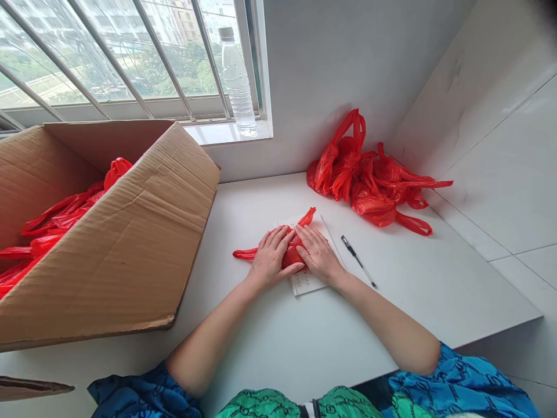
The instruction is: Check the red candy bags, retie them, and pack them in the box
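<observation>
A red plastic bag (pixel 292 254) lies bunched on a sheet of paper (pixel 307 283) with writing on it, in the middle of the white table. My left hand (pixel 272 255) rests flat over the bag's left part, fingers stretched out. From the other side my right hand (pixel 319 252) lies on its right part, its fingers also extended. One twisted handle sticks out to the left of the hands, another toward the upper right. What the bag contains, if anything, is hidden. Right of the paper lies a black-and-clear pen (pixel 358 261).
At left stands an open cardboard box (pixel 130 249) holding several red plastic bags (pixel 65 217). More red bags (pixel 369 180) are heaped against the wall at the back right. A clear water bottle (pixel 238 87) stands on the sill of the barred window. The table (pixel 296 348) ends at the right.
</observation>
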A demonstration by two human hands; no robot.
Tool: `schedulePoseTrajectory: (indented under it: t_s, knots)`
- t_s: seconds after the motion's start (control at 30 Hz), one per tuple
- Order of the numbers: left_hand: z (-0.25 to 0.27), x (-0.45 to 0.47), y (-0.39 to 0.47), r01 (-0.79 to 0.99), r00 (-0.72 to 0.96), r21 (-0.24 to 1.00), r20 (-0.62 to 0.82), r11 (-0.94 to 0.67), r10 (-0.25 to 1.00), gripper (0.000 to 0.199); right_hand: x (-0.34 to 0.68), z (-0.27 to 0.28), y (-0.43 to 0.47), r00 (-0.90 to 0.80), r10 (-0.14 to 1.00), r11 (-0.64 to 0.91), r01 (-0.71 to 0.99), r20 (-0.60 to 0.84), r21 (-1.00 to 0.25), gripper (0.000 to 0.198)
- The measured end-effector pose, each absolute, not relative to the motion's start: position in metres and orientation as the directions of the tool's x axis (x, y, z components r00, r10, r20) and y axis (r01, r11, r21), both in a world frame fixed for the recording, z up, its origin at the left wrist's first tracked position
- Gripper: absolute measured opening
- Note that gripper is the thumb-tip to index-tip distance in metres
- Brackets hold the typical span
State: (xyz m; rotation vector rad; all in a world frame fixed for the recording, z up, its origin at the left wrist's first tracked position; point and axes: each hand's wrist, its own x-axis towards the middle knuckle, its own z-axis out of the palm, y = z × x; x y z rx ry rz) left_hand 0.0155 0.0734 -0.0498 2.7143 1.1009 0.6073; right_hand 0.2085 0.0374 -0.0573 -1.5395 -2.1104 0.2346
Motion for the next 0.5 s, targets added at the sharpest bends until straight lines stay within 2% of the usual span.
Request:
schedulePoseTrajectory:
  t_s: [0.2,0.3,0.4,0.5]
  knots:
    - [-0.051,0.015,0.073,0.623,0.641,0.326,0.308,-0.711,0.703,0.081,0.207,-0.059,0.037,-0.221,0.919,0.350,0.840,0.326,-0.416,0.056]
    - [-0.048,0.012,0.072,0.598,0.615,0.410,0.316,-0.689,0.722,0.076,0.208,-0.057,0.036,-0.228,0.915,0.367,0.812,0.332,-0.453,0.056]
    - [-0.038,0.005,0.073,0.619,0.494,0.495,0.359,-0.610,0.792,0.065,0.213,-0.050,0.034,-0.178,0.895,0.385,0.771,0.410,-0.506,0.055]
    - [-0.025,-0.004,0.075,0.704,0.385,0.496,0.334,-0.508,0.860,0.056,0.222,-0.035,0.028,-0.072,0.868,0.379,0.735,0.491,-0.562,0.045]
